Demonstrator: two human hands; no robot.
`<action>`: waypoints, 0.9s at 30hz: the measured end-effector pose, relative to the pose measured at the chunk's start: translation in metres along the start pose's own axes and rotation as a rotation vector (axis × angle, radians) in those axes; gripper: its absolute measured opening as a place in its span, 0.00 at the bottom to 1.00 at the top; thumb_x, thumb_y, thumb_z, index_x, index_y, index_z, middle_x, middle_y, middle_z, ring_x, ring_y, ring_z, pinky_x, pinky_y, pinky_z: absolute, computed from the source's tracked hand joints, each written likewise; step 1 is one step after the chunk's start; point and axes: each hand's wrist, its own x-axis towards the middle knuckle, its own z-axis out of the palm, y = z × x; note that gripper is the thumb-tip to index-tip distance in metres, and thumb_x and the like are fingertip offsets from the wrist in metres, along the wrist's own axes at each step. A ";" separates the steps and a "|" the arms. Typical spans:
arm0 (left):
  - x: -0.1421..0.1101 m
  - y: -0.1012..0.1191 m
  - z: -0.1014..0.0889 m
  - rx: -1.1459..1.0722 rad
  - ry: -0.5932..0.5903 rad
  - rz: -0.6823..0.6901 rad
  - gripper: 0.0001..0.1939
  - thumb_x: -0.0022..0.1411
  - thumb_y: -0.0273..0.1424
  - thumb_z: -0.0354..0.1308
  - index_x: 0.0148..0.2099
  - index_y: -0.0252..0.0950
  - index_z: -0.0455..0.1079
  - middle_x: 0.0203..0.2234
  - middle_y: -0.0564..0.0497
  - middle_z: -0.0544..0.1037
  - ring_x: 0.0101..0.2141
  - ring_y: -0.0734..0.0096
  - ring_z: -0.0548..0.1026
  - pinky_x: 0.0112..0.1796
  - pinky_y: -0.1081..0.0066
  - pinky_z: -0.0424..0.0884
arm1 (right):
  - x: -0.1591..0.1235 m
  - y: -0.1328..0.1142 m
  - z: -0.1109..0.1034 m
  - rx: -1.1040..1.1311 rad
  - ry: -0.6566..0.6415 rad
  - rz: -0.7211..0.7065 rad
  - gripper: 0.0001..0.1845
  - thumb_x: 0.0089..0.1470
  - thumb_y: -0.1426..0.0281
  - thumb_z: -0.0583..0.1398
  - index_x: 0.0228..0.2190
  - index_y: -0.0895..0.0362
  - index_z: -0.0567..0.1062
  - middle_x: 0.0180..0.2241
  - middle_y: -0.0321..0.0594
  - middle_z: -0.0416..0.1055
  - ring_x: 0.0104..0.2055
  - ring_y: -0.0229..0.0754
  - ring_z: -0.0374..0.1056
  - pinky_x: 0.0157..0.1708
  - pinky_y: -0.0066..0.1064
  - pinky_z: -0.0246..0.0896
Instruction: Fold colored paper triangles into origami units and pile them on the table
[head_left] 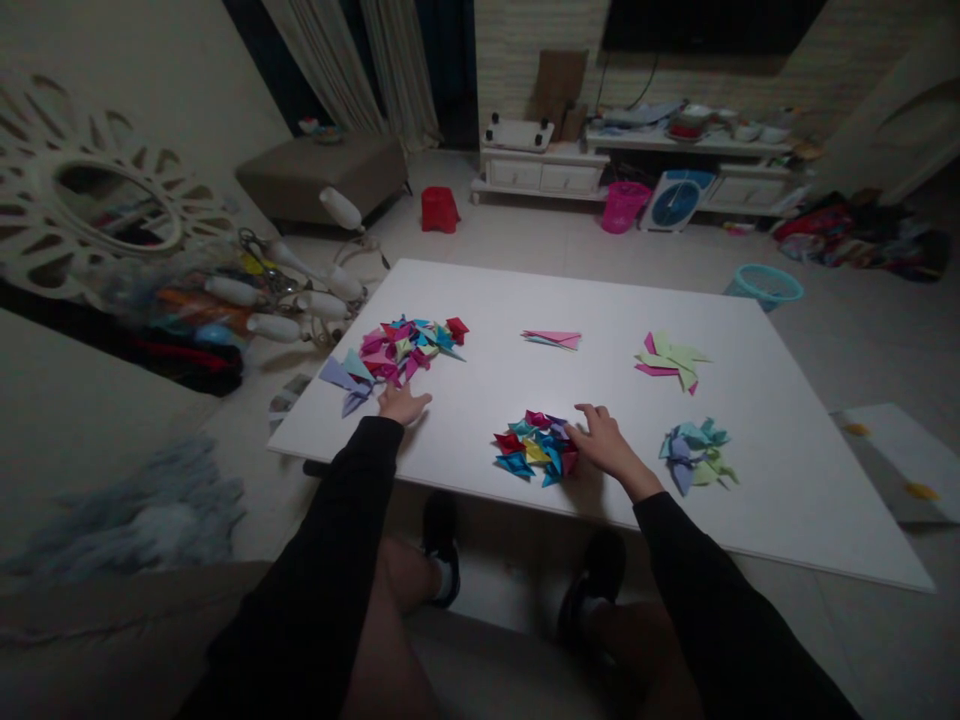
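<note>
Left grip point(405, 403): fingers spread wide, at the near edge of the large paper pile point(397, 350)
Right grip point(604, 443): fingers loosely parted, at the right edge of the small paper pile point(535, 450)
Worktop point(787, 460): white, under both piles
Far middle: pink folded paper point(556, 338)
Right side: green-and-pink folded papers point(677, 362) behind pastel folded papers point(684, 453)

On the tabletop point(472, 395), the right hand point(606, 445) hides the shiny paper pile's point(535, 451) edge; beyond it, the television point(709, 28) is cropped.
</note>
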 end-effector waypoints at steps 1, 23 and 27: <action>0.001 0.001 0.001 -0.015 -0.013 -0.008 0.42 0.60 0.52 0.47 0.70 0.31 0.54 0.69 0.33 0.51 0.68 0.40 0.49 0.63 0.52 0.52 | 0.000 -0.001 -0.001 0.004 -0.003 -0.002 0.29 0.61 0.57 0.54 0.58 0.60 0.67 0.52 0.54 0.64 0.54 0.56 0.64 0.57 0.43 0.55; -0.061 0.077 -0.029 -0.644 0.453 0.522 0.18 0.58 0.29 0.59 0.51 0.34 0.71 0.57 0.38 0.67 0.59 0.52 0.67 0.58 0.53 0.66 | 0.001 -0.027 -0.010 0.293 0.256 -0.152 0.15 0.56 0.63 0.57 0.44 0.55 0.74 0.44 0.47 0.71 0.46 0.53 0.66 0.48 0.47 0.64; -0.074 0.100 -0.022 -1.029 0.222 0.725 0.11 0.60 0.32 0.59 0.44 0.35 0.77 0.49 0.42 0.77 0.50 0.59 0.75 0.48 0.59 0.76 | 0.003 -0.043 -0.014 0.533 0.263 -0.134 0.15 0.54 0.62 0.60 0.43 0.54 0.73 0.45 0.46 0.72 0.43 0.49 0.68 0.37 0.41 0.67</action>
